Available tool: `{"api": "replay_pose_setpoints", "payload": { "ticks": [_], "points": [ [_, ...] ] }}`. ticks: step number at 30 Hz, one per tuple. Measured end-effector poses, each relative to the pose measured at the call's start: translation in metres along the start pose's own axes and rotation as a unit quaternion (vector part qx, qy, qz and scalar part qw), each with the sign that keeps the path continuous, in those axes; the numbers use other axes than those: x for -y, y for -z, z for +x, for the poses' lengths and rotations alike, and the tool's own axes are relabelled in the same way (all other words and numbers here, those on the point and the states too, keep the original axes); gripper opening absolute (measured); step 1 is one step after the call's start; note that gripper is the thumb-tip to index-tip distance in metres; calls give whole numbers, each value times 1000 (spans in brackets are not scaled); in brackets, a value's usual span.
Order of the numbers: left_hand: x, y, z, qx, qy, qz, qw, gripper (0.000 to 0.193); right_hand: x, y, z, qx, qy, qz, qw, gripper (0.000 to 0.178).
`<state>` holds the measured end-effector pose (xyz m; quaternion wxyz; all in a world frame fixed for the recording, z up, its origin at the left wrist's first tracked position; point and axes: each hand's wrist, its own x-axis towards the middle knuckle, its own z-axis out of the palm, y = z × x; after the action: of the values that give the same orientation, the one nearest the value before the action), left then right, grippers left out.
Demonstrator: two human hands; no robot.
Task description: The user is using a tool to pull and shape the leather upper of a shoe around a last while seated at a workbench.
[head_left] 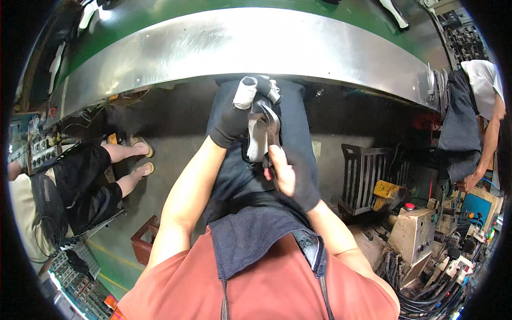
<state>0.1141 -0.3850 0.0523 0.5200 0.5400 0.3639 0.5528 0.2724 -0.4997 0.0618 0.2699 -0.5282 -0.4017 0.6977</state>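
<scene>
The right hand (296, 176) is closed around a dark-handled, pliers-like tool (274, 129), its curved metal head over a black-and-white piece (258, 143). The left hand (233, 124), black-gloved with white-wrapped fingertips, clamps that piece's far end above the dark blue lap (298, 122), before the metal-edged bench (186, 50).

Shirt (277, 288) salmon; apron (256, 234) navy; gloves (228, 128) black; held piece (258, 144) black, grey; worktop (136, 26) green.
</scene>
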Motion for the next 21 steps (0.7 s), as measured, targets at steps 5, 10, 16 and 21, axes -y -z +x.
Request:
{"api": "replay_pose_setpoints", "payload": {
  "ticks": [5, 10, 16, 21],
  "points": [
    [16, 7, -13, -25, 64, -63, 996, 56, -56, -21, 28, -154, 219, -174, 948, 23],
    [-39, 2, -74, 119, 54, -32, 991, 76, -107, 32, -27, 56, 283, -419, 861, 25],
    [-46, -13, -139, 68, 136, 9, 988, 93, -89, 48, -72, 89, 360, -473, 799, 43],
    [-51, -21, -133, 23, 144, 2, 989, 46, -95, 54, -66, 109, 349, -467, 806, 49]
  ]
}}
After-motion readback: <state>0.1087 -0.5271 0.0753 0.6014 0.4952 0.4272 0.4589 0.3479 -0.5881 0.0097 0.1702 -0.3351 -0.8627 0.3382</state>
